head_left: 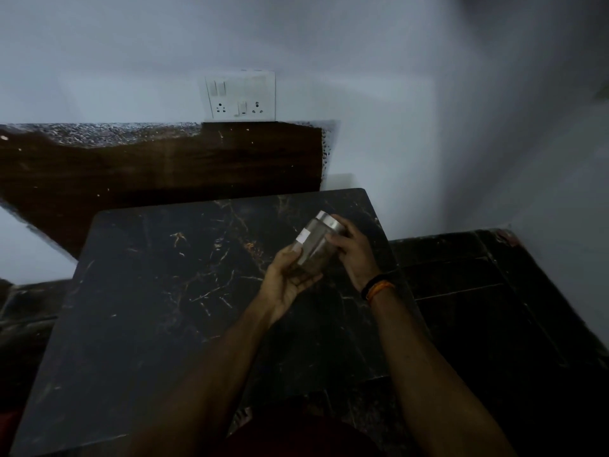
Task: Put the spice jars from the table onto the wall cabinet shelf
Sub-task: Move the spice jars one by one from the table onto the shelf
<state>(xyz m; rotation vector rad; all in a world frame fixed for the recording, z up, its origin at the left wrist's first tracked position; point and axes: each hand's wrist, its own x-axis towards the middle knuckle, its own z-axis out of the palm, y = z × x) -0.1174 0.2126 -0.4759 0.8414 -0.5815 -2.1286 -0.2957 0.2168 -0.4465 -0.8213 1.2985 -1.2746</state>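
A clear glass spice jar [314, 244] with a silver metal lid and a white label is held tilted above the right part of the black marble table [164, 291]. My left hand [286, 282] cups the jar's base from below. My right hand [352, 252] wraps around the lid end from the right. Dark spice fills the lower part of the jar. I see no other jar on the table, and the wall cabinet is out of view.
A white switch and socket plate [240, 95] sits on the pale wall behind the table. A dark wooden panel [164, 166] leans along the wall below it. Dark tiled floor [478, 291] lies to the right of the table.
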